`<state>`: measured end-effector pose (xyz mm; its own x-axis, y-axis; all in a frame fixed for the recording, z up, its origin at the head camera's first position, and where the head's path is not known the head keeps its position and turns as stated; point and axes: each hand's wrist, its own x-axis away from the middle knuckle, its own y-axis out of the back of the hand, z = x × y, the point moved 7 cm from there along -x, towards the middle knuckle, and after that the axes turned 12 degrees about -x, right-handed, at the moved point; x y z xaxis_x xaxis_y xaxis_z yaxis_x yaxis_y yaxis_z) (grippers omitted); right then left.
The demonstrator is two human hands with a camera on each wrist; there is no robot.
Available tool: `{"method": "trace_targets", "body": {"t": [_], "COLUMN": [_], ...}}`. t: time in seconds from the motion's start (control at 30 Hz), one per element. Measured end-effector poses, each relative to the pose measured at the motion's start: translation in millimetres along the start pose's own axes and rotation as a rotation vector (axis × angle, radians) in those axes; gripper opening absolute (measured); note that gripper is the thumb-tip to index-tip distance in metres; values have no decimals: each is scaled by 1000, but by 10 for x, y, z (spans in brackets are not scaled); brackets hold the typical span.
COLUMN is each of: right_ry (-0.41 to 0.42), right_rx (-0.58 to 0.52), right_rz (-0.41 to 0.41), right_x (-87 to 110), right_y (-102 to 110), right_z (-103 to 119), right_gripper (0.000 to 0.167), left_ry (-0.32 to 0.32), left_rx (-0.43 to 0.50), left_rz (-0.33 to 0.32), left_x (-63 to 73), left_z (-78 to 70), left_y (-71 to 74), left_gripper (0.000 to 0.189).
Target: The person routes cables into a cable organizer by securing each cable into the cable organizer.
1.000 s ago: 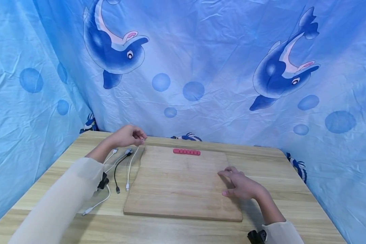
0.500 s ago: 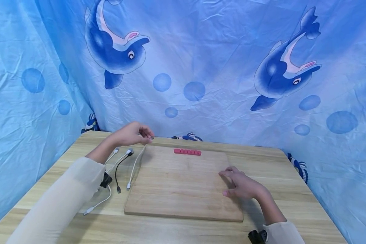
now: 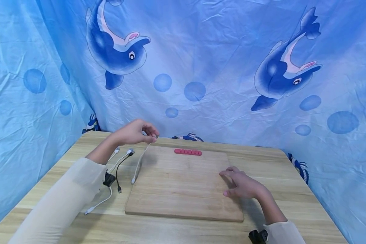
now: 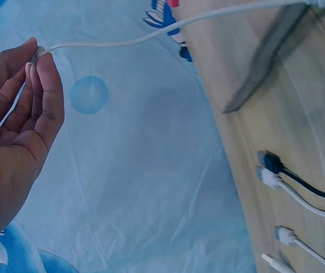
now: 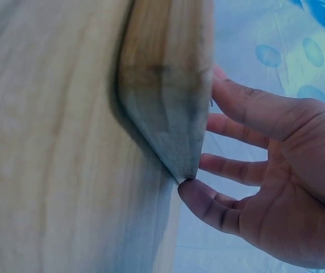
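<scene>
My left hand pinches one plug of a white USB cable between thumb and fingertips, raised above the back left corner of the wooden board. From there the cable hangs down, its other plug at the board's left edge. A red slotted strip, like a cable holder, lies near the board's back edge. At the board's right side, my right hand rests with spread, loosely bent fingers at the edge and holds nothing.
Left of the board, a black cable and several white cables lie on the wooden table, partly hidden by the left sleeve. A blue dolphin-print curtain stands behind the table and along both sides.
My left hand has moved right and slightly up with the white USB cable, from beside the board to over its back left corner. The cable's lower plug has shifted towards the board. My right hand stays put.
</scene>
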<state>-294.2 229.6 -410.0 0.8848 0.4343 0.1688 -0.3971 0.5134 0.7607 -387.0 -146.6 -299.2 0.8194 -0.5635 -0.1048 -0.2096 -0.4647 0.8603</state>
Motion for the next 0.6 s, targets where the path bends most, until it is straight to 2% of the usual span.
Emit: {"method": "trace_targets", "body": {"t": [0.27, 0.47, 0.6], "right_ry": [17, 161, 229], "right_rx": [-3, 18, -43], "right_rz": [-1, -33, -37], "right_x": [-11, -80, -125], "right_y": [28, 64, 59], "right_z": [36, 223, 359], "right_gripper": [67, 61, 55], "left_ry": [-34, -62, -92], "left_rx": [24, 41, 35], "left_rz": [-36, -50, -60], "left_x": [0, -30, -71], "left_z": [-198, -346, -468], "left_y": [119, 181, 190], "left_gripper": [19, 20, 19]}}
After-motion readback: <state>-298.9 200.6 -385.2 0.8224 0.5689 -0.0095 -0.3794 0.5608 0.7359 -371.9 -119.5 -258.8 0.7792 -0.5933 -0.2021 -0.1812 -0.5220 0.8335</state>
